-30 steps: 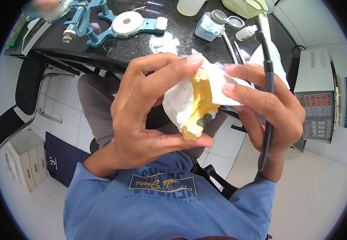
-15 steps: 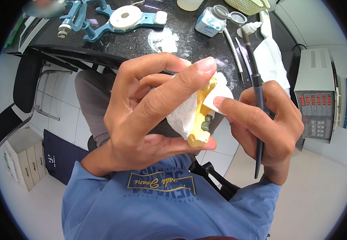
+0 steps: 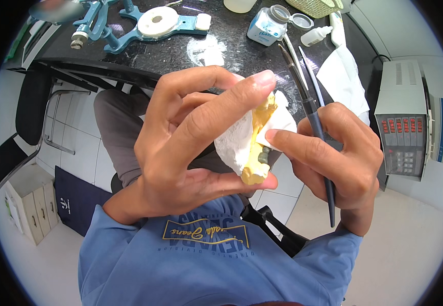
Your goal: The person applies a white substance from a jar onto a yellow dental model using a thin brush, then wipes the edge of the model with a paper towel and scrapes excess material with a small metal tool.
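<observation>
My left hand (image 3: pixel 175 137) is closed round a dental model (image 3: pixel 233 145), thumb and fingers spread along its sides. Its base is white plaster, with a yellow arch (image 3: pixel 254 172) facing up and dark grey-green tooth pieces (image 3: pixel 264 155) near its lower end. The index fingertip of my right hand (image 3: pixel 341 158) presses a white piece like folded tissue (image 3: pixel 284 120) against the arch, just above the dark teeth. A thin dark brush (image 3: pixel 314 115) is also held between my right fingers, its tip toward the table. My left thumb hides part of the model.
On the dark table (image 3: pixel 160 58) stand a blue articulator (image 3: pixel 117 41), an open jar (image 3: pixel 267 28) with its lid beside it, and a small white bottle (image 3: pixel 316 35). White powder (image 3: pixel 207 50), slim tools (image 3: pixel 311 69) and white tissue (image 3: pixel 341 74) lie nearer. A control unit (image 3: pixel 402 122) stands right.
The brush has tilted, its tip swinging left away from the small bottle. My right index finger and the white piece have shifted slightly left and down along the model.
</observation>
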`<control>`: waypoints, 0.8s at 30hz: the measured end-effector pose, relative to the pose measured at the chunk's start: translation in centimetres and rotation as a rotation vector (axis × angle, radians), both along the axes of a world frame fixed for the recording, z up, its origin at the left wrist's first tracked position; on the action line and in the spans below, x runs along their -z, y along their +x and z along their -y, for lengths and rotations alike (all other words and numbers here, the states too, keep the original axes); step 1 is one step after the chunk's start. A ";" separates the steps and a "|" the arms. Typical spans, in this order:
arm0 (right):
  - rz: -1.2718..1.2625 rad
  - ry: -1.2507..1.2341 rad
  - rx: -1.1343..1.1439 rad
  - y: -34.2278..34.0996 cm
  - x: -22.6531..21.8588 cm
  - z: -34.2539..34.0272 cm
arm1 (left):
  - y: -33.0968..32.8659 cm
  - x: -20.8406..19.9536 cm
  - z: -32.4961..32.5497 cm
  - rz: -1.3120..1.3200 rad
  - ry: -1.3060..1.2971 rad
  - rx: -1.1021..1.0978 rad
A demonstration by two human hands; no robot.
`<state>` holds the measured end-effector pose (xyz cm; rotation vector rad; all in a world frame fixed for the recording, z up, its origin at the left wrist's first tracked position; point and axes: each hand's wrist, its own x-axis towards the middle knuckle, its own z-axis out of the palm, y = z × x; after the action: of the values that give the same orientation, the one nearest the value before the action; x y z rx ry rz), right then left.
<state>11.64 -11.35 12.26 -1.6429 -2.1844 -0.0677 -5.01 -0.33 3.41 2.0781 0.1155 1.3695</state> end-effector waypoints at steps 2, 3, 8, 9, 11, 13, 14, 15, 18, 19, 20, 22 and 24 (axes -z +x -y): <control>-0.010 0.003 -0.004 0.0 0.1 -0.1 | 0.0 -0.1 0.1 -0.016 -0.028 0.006; -0.014 0.006 -0.005 0.0 0.1 -0.1 | -0.1 -0.1 0.2 -0.025 -0.039 0.008; -0.127 0.094 0.077 0.2 0.5 -0.1 | -0.2 -0.1 1.0 -0.035 -0.433 0.154; -0.141 0.122 0.089 0.2 0.6 -0.1 | -0.2 -0.1 1.1 -0.022 -0.541 0.204; -0.173 0.131 0.103 0.1 0.6 0.0 | 0.0 -0.1 1.2 0.008 -0.735 0.281; -0.193 0.117 0.101 0.1 0.8 0.0 | 0.0 -0.3 1.1 0.018 -0.816 0.308; -0.187 0.117 0.080 0.1 0.8 0.0 | 0.1 -0.5 1.1 0.023 -0.864 0.315; -0.184 0.117 0.070 0.1 0.8 0.0 | 0.1 -0.5 1.1 0.028 -0.913 0.321; -0.181 0.144 0.036 0.1 0.9 -0.1 | 0.0 -0.6 1.2 0.031 -0.957 0.324; -0.180 0.153 0.028 0.0 0.9 -0.2 | 0.0 -0.6 1.2 0.031 -0.956 0.325; -0.175 0.160 0.025 0.0 1.0 -0.2 | 0.0 -0.7 1.2 0.028 -0.971 0.321; -0.171 0.169 0.023 0.1 1.0 -0.2 | 0.0 -0.8 1.3 0.025 -0.985 0.318; -0.157 0.156 0.016 0.0 0.9 -0.3 | 0.0 -0.8 1.2 0.014 -0.996 0.320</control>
<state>11.69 -11.10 11.33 -1.5265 -1.9963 -0.1069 -5.03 -1.52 4.24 1.1790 0.3579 0.8508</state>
